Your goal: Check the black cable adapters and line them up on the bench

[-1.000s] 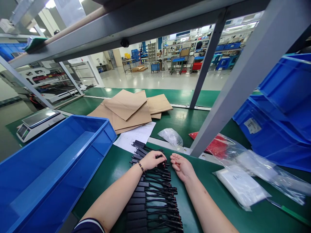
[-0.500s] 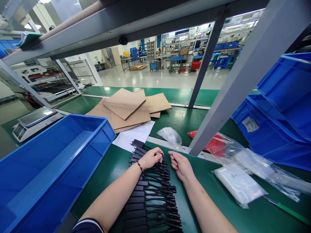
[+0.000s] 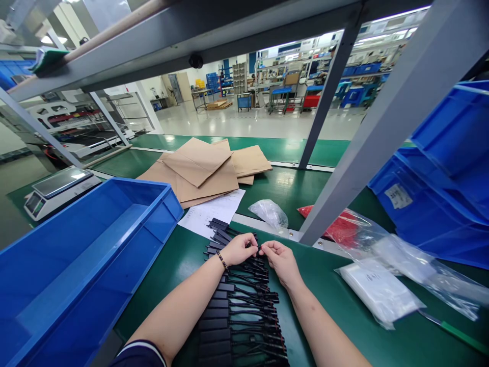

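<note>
A long row of black box-shaped modules with short cables (image 3: 216,323) lies on the green bench, the connector ends pointing right and showing bits of red. Over the upper part of the row, my left hand (image 3: 239,248) is closed, pinching the black end of one cable. My right hand (image 3: 281,260) meets it from the right with thumb and forefinger pinched at that cable end. Whatever sits between the right fingertips is too small to make out. A dark beaded bracelet (image 3: 222,261) circles my left wrist.
At left stand a blue bin (image 3: 153,219) and a scale (image 3: 57,191). Cardboard sheets (image 3: 202,168) and a written paper (image 3: 206,211) lie ahead. Right of centre are a clear plastic bag (image 3: 269,213), a bag of small red pieces (image 3: 342,229), white packets (image 3: 382,290) and a slanted post (image 3: 362,137).
My right hand has moved left, bringing its pinched fingertips from a small gap up to those of my left hand. The left hand has stayed nearly in place.
</note>
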Tool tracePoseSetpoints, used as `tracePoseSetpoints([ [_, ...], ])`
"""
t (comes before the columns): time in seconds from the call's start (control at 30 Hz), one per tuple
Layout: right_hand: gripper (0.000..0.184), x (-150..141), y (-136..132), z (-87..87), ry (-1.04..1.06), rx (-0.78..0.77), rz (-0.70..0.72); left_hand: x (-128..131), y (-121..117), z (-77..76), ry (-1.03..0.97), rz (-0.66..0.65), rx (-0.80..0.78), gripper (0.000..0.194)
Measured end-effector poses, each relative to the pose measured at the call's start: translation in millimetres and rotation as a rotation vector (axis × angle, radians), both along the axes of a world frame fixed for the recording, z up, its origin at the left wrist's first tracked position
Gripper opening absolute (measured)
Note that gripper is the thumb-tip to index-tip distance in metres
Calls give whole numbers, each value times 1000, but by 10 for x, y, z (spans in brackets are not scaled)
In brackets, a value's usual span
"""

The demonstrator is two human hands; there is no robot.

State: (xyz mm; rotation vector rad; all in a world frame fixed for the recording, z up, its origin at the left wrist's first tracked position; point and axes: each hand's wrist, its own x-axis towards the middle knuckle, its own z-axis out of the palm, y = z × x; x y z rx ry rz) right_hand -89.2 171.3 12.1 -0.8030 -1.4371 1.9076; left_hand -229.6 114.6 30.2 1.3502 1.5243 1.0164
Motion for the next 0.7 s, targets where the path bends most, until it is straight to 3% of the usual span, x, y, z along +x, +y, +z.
tracePoseSetpoints([
  [0.27,20,-3,-31,9,-9,72,27,-3,-24,78,27,-38,11,16],
  [0.5,21,-44,-59,-13,43,-84,65,-7,-36,137,-35,-101,14,9],
  [0.7,15,7,72,-10,171,-276,-23,17,-23,112,-70,-86,32,10],
])
